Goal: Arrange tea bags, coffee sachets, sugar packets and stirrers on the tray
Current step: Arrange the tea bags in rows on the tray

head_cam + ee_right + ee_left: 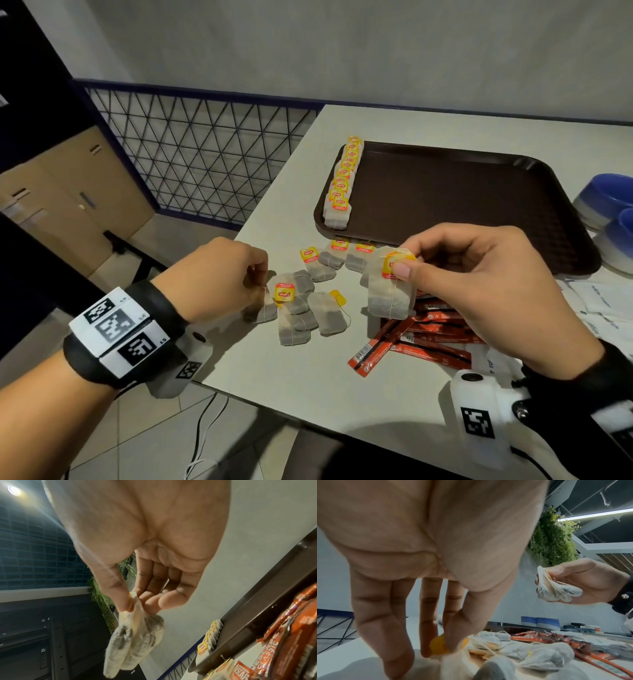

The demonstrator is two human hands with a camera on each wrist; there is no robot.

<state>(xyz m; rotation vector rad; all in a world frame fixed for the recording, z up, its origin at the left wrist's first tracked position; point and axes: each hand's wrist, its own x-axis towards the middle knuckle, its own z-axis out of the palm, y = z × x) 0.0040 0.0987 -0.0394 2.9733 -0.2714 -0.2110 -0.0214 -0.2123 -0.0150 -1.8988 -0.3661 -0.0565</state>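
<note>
Brown plastic tray (462, 192) held a row of papery tea bags (342, 181) along its left edge, while the right hand (479, 274) pinched several tea bags (390, 294) and the left hand (219, 274) apparently pinched a yellow tag (439, 647) among loose ones.

The right hand (479, 274) pinches a bunch of tea bags (390, 294) above the table (308, 370). Behind the grip sits the tray (462, 205), a row of tea bags (342, 185) along its left edge. Left of the grip lie loose tea bags (308, 308), where the left hand (219, 274) pinches one; coffee sachets (418, 339) lie beneath.

Tea bags (337, 192) along tray (462, 205) edge
</note>
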